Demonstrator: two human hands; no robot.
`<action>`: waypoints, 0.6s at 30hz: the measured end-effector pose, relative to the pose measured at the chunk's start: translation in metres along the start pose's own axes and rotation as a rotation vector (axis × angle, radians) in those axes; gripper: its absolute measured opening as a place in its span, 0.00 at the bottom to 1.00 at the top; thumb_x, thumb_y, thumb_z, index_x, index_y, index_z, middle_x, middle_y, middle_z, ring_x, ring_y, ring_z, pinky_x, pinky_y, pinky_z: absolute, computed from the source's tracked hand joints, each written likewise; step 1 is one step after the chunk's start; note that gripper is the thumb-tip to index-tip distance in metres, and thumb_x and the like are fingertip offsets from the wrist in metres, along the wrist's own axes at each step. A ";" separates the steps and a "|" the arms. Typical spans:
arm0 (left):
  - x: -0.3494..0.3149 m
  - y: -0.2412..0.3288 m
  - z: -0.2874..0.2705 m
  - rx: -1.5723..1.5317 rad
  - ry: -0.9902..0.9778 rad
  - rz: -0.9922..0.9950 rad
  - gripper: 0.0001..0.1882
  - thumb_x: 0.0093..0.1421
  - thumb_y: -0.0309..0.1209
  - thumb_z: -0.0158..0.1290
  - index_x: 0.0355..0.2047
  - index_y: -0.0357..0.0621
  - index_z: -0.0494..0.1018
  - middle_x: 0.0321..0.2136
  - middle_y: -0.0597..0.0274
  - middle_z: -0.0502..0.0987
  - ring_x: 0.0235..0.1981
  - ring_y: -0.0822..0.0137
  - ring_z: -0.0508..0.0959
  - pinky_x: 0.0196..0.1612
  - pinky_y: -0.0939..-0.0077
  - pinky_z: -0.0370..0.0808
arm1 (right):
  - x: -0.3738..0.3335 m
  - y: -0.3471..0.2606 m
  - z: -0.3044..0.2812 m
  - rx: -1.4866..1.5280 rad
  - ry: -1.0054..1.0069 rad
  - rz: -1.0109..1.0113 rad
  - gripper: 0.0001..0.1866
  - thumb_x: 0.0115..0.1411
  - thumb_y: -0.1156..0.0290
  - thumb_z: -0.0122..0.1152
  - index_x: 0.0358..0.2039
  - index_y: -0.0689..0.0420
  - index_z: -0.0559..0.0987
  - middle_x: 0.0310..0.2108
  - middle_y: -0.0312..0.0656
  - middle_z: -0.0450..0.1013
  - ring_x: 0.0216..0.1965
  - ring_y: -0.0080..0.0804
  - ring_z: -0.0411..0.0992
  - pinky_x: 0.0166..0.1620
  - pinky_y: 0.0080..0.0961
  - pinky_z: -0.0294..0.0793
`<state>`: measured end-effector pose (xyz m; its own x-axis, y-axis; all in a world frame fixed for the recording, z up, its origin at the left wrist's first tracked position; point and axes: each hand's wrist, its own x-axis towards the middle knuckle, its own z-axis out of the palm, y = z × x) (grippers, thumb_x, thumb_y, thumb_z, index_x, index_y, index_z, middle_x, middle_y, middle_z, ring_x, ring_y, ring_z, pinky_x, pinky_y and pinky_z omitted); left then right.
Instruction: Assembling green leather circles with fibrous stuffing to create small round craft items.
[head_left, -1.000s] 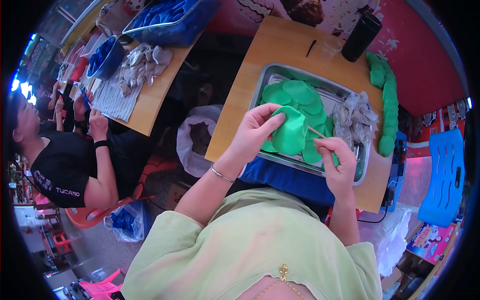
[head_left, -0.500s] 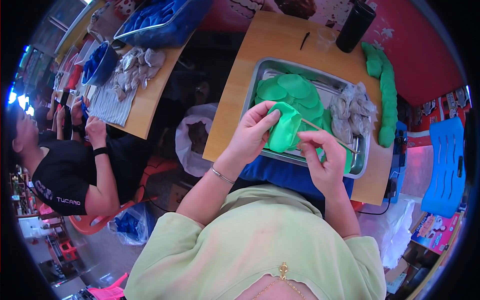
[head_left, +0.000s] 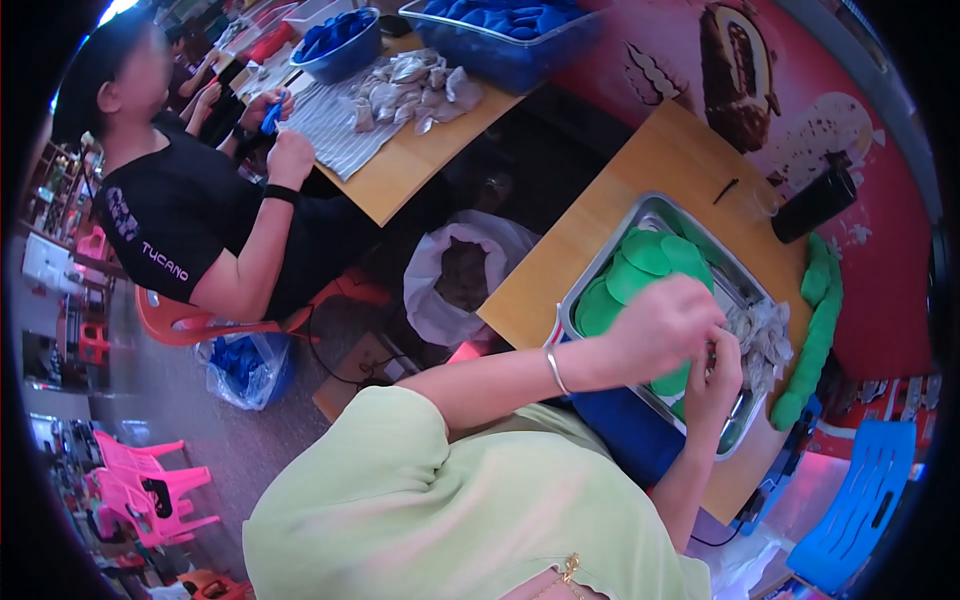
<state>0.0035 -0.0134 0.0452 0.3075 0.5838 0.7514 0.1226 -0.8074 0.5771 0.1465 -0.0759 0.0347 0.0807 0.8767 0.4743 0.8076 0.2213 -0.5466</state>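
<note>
My left hand (head_left: 662,332) is smeared by motion, its fingers turned toward the right hand above the metal tray (head_left: 572,300). Close beside it, touching or nearly so, my right hand (head_left: 714,378) has its fingers bent in a pinch. What lies between the fingers is hidden. Beneath and beyond the hands, flat rounded green pieces (head_left: 640,265) overlap in a pile inside the tray. Crumpled clear bags with greyish contents (head_left: 762,340) sit at the tray's right end.
A long bumpy green strip (head_left: 812,335) lies along the table's right edge, near a black cylinder (head_left: 815,203). To the left, a co-worker (head_left: 180,220) handles something blue at another table (head_left: 400,190). Between the tables stands a white sack (head_left: 430,290). A blue chair (head_left: 855,505) is at right.
My view has swung left. The green piece and thin stick that my hands held no longer show. My left hand has moved across to the right one.
</note>
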 end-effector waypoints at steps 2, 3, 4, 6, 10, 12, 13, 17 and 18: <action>0.007 0.031 0.008 0.037 -0.210 0.237 0.07 0.43 0.26 0.54 0.26 0.43 0.74 0.28 0.56 0.73 0.32 0.55 0.75 0.36 0.62 0.72 | -0.005 0.017 0.024 0.408 -0.074 0.259 0.10 0.56 0.79 0.55 0.39 0.59 0.76 0.36 0.44 0.72 0.33 0.31 0.72 0.33 0.21 0.71; 0.005 0.045 0.018 0.187 -0.401 0.348 0.06 0.43 0.27 0.55 0.25 0.44 0.74 0.28 0.58 0.74 0.31 0.56 0.75 0.34 0.62 0.72 | -0.007 0.023 0.025 0.409 -0.078 0.252 0.10 0.56 0.79 0.55 0.39 0.59 0.76 0.36 0.44 0.72 0.33 0.31 0.72 0.33 0.21 0.71; -0.003 0.047 0.032 0.078 -0.578 0.421 0.06 0.43 0.29 0.55 0.25 0.45 0.74 0.28 0.59 0.74 0.31 0.57 0.75 0.33 0.61 0.72 | 0.007 0.000 0.024 0.241 -0.104 0.162 0.10 0.55 0.79 0.56 0.39 0.58 0.76 0.36 0.44 0.72 0.31 0.30 0.72 0.32 0.22 0.71; -0.033 0.044 0.091 -0.087 -0.820 0.505 0.06 0.45 0.31 0.55 0.26 0.46 0.76 0.28 0.61 0.75 0.32 0.58 0.76 0.31 0.60 0.73 | 0.018 -0.018 0.031 0.071 -0.089 0.039 0.09 0.56 0.78 0.57 0.38 0.56 0.77 0.34 0.41 0.72 0.26 0.29 0.71 0.28 0.22 0.70; -0.041 0.076 0.107 -0.139 -1.018 0.744 0.08 0.49 0.33 0.53 0.28 0.45 0.77 0.28 0.62 0.76 0.34 0.57 0.77 0.31 0.61 0.73 | 0.019 -0.034 0.039 0.084 -0.089 0.034 0.07 0.56 0.78 0.57 0.36 0.56 0.78 0.33 0.39 0.73 0.25 0.26 0.71 0.26 0.22 0.69; -0.058 0.083 0.127 -0.211 -1.012 0.749 0.09 0.50 0.34 0.52 0.28 0.45 0.77 0.29 0.62 0.76 0.35 0.57 0.77 0.32 0.62 0.74 | 0.021 -0.038 0.039 0.078 -0.081 0.008 0.07 0.56 0.78 0.58 0.36 0.56 0.78 0.32 0.39 0.73 0.24 0.26 0.71 0.25 0.22 0.69; -0.067 0.083 0.137 -0.269 -1.006 0.735 0.09 0.50 0.35 0.51 0.28 0.45 0.77 0.29 0.62 0.77 0.35 0.57 0.77 0.32 0.63 0.74 | 0.020 -0.040 0.042 0.089 -0.084 -0.028 0.07 0.55 0.78 0.58 0.36 0.56 0.78 0.31 0.39 0.73 0.24 0.26 0.71 0.25 0.22 0.69; -0.081 0.090 0.149 -0.331 -1.001 0.784 0.10 0.51 0.35 0.50 0.29 0.45 0.77 0.29 0.60 0.76 0.36 0.57 0.77 0.32 0.63 0.74 | 0.017 -0.047 0.042 0.130 -0.057 -0.023 0.07 0.55 0.79 0.59 0.35 0.56 0.79 0.30 0.39 0.73 0.24 0.26 0.71 0.24 0.21 0.69; -0.082 0.091 0.149 -0.365 -0.996 0.819 0.10 0.50 0.35 0.51 0.29 0.46 0.77 0.29 0.60 0.76 0.36 0.57 0.77 0.32 0.63 0.74 | 0.014 -0.047 0.040 0.125 -0.043 -0.025 0.06 0.56 0.79 0.58 0.34 0.57 0.79 0.29 0.39 0.73 0.24 0.25 0.70 0.25 0.20 0.68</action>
<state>0.1305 -0.1477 -0.0115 0.7414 -0.4904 0.4580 -0.6356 -0.7321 0.2449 0.0862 -0.0565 0.0393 0.0343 0.8872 0.4601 0.7300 0.2922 -0.6178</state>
